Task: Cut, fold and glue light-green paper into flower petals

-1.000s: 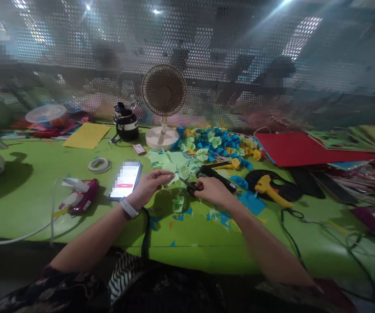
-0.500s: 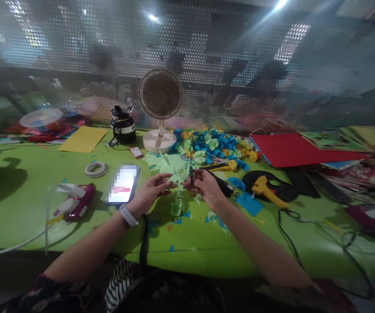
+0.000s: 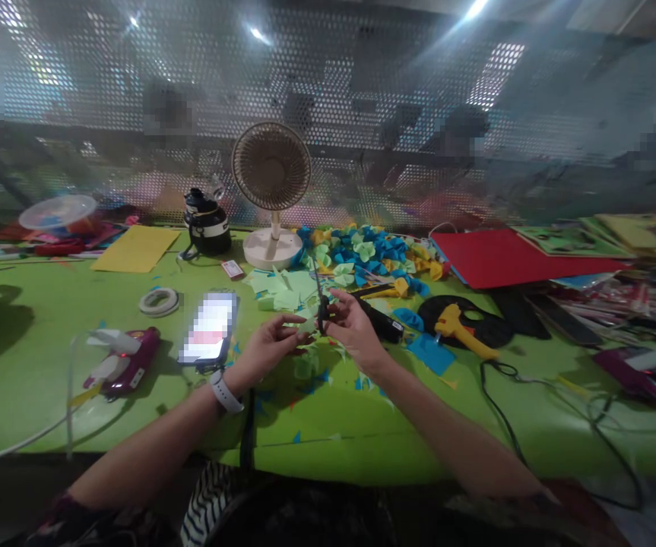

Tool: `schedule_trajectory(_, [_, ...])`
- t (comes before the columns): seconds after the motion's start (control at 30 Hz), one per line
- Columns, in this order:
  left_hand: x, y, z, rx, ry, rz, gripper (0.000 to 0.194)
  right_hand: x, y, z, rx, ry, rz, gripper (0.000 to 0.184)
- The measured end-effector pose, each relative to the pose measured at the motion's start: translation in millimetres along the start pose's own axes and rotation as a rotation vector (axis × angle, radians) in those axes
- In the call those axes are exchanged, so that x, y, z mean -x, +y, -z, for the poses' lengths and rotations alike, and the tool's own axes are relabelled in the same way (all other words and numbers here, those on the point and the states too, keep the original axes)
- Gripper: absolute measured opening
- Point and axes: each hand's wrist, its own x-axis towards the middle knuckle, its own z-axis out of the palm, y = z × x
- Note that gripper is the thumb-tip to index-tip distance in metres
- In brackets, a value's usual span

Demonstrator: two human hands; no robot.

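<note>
My right hand (image 3: 357, 334) is closed around the dark handles of a pair of scissors (image 3: 322, 313), whose thin blade points away from me. Close by on the left, the fingers of my left hand (image 3: 267, 348) pinch a small piece of light green paper (image 3: 307, 327), partly hidden by the fingers. Beyond both hands lies a stack of light green paper pieces (image 3: 290, 287). Below them, a pale green folded paper piece (image 3: 305, 366) and several small paper scraps are scattered over the green table (image 3: 362, 448).
A pile of blue, yellow and green paper flowers (image 3: 370, 254) is behind, beside a fan (image 3: 274, 247). To the left are a phone (image 3: 209, 328), a tape roll (image 3: 159, 301) and a power strip (image 3: 134, 365). On the right lies a yellow glue gun (image 3: 464, 330) with its cord.
The view has shifted a little. My hands have come slightly closer to me, and the scissors now tilt a bit left, with their handles nearer the green paper.
</note>
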Motion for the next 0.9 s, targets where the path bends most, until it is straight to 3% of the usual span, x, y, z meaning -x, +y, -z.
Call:
schedule_trajectory(0.33, [3,0,1.9,-0.12,-0.028,0.039,0.039,2,-9,1,0.121,-0.059,0.125,0.071])
schedule_trajectory(0.5, [3,2,3.9,-0.25,-0.132,0.073,0.026,7,-16,0,0.159,-0.101,0.103,0.065])
schedule_trajectory(0.63, [4,3,2.9,-0.234,-0.195,0.117,0.025,9,-17,-2,0.169,-0.128,0.079,0.061])
schedule_trajectory(0.77, [2,3,4.3,-0.189,-0.117,0.105,0.032,9,-17,0,0.171,-0.119,0.081,0.057])
schedule_trajectory(0.9, [1,9,5.6,-0.113,0.043,-0.008,0.037,6,-20,3,0.151,-0.104,0.046,0.055])
